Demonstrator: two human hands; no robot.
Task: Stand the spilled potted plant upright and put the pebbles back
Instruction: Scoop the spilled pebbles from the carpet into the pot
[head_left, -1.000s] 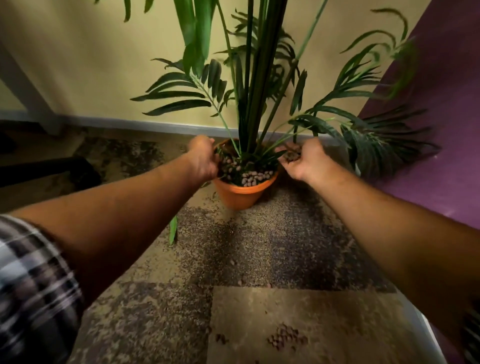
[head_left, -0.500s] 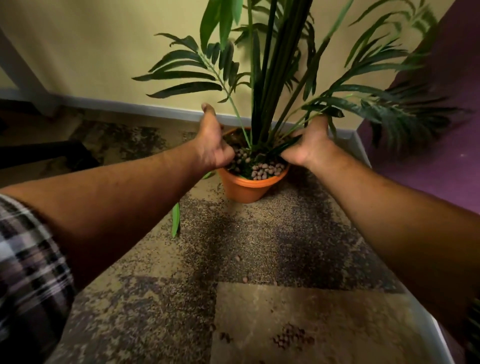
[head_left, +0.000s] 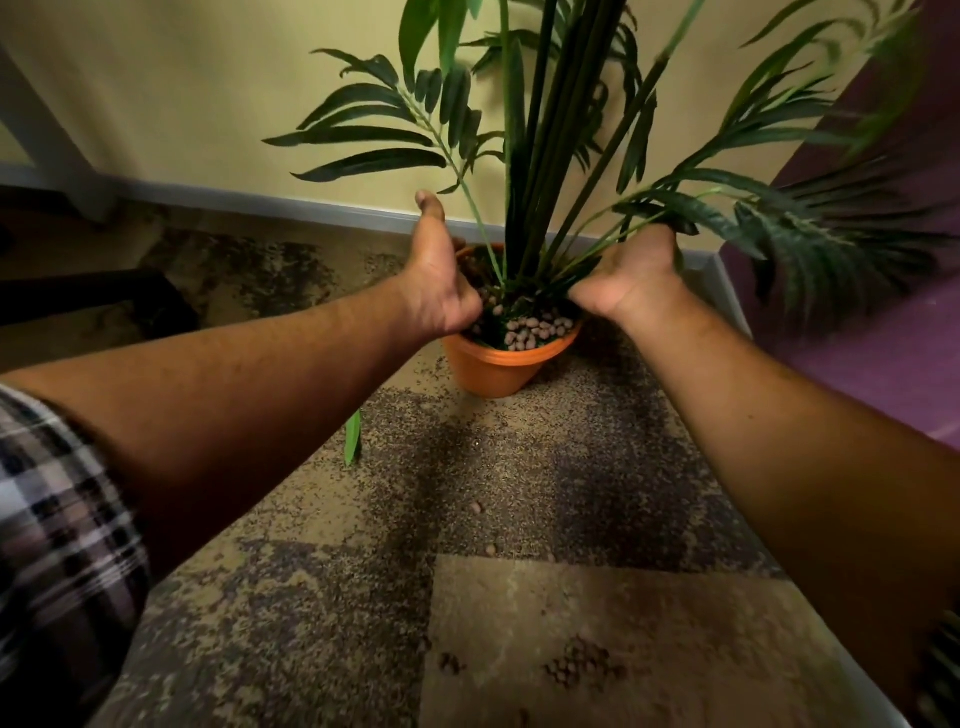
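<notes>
Pot (head_left: 498, 366) upright on the carpet (head_left: 519, 467), in the corner near the yellow wall (head_left: 182, 93) and the purple wall (head_left: 883, 322). Plant (head_left: 550, 156) stems rise straight out of it.

Left hand (head_left: 439, 280): over the pot's left rim, thumb sticking straight up, palm facing the stems. Its fingers are hidden behind the palm and the plant base, so can't tell how far they're curled or whether they hold anything.

Right hand (head_left: 631, 280): over the pot's right rim, heel of the palm toward camera, fingers reaching in among the lower fronds. Fingertips hidden by leaves; can't tell open or closed, or what they touch.

Pebbles (head_left: 535, 330) fill the near side of the pot, between the two hands.

More pebbles on the carpet: small pile (head_left: 582, 665) near the bottom edge, a smaller clump just left of it, a few strays between pile and pot.

One loose green leaf (head_left: 353, 441) lies on the carpet, left of the pot.
</notes>
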